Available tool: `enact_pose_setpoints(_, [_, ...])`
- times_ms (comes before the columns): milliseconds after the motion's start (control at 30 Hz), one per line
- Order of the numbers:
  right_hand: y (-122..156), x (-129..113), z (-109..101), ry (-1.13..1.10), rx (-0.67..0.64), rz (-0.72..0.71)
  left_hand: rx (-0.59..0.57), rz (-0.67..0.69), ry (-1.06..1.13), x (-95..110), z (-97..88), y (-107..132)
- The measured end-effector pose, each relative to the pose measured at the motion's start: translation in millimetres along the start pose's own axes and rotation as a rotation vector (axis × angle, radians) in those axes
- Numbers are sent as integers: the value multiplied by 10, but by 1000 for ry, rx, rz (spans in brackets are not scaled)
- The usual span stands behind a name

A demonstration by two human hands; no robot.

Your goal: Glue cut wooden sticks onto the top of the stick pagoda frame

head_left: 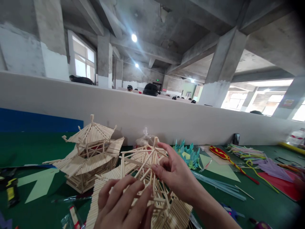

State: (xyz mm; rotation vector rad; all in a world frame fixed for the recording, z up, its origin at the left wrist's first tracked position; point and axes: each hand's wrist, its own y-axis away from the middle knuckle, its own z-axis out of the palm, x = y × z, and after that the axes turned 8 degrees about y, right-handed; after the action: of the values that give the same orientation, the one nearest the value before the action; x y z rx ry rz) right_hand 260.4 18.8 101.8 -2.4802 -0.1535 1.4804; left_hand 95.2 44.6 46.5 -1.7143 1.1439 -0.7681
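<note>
A half-framed wooden stick pavilion (pixel 140 162) stands in front of me, its upper roof made of bare sticks that meet at a peak. My left hand (pixel 126 203) curls over the near side of it, fingertips on the lower roof sticks; the thumb is partly hidden. At the upper roof, my right hand (pixel 172 167) has its thumb and fingers closed around the frame just below the peak. Whether a single loose stick sits in either grip, I cannot make out. To the left is another stick pavilion (pixel 88 152), its two roofs covered with sticks.
A white partition (pixel 154 111) runs behind the green table (pixel 207 200). Right of the pavilion lie a turquoise folded-paper piece (pixel 189 156), pale blue strips (pixel 219 184), coloured strips (pixel 245 151) and red paper (pixel 283 186). A yellow-black cutter (pixel 11 190) lies at left.
</note>
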Motion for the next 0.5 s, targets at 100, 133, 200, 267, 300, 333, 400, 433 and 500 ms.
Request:
enact_pose_setpoints(100, [13,-16,-19,-52,-32,-23,-22,-34,12,34,-25,-129])
enact_pose_setpoints(133, [14,-18,-24,-60,-34,-27,-22,-59,16,56,-26,-171])
enact_pose_setpoints(200, [13,-19,-33,-68,-34,-30,-8,-131,27,112,-15,-242])
enact_pose_setpoints(267, [8,-16,-43,-75,-35,-29,-7,-175,28,169,4,-290])
enact_pose_setpoints(300, [6,-15,-47,-82,-38,-28,-14,-183,24,192,14,-305])
enact_pose_setpoints(333, [5,-14,-52,-94,-43,-27,-22,-191,22,209,22,-315])
enact_pose_setpoints(400, [3,-14,-64,-117,-54,-26,-40,-208,27,228,33,-324])
enact_pose_setpoints(433, [4,-16,-70,-125,-55,-25,-48,-217,27,233,35,-326])
enact_pose_setpoints(500, [7,-20,-82,-130,-52,-28,-64,-229,22,241,33,-328])
